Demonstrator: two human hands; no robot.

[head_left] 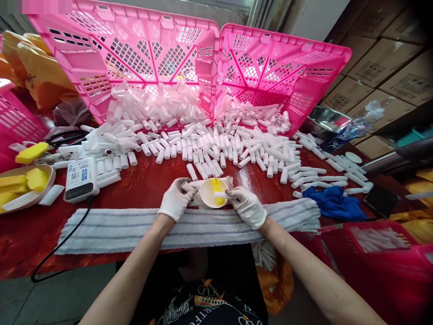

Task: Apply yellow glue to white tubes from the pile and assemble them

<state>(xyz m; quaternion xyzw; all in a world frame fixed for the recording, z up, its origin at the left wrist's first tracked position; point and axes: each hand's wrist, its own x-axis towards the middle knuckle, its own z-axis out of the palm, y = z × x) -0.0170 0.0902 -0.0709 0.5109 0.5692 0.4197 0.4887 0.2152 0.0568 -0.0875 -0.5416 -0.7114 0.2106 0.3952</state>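
A small cream bowl (205,194) stands in front of me, with a yellow sponge (216,186) in it and a thin metal pin rising from the sponge. My right hand (248,206), in a white glove, pinches a short white tube (220,195) that lies level across the sponge. At the bowl's left side, my gloved left hand (176,198) has its fingers curled and closed; what they grip is partly hidden. Whitish wrapping shows behind the bowl. Many loose white tubes (203,170) lie just beyond both hands.
Two pink crates (216,34) lie tipped toward me, spilling tubes. A striped towel (135,230) runs along the table's front. Left are a white corded device (81,180) and a dish (50,180) of yellow sponges; right, a blue cloth (333,203) and a plastic bottle (355,124).
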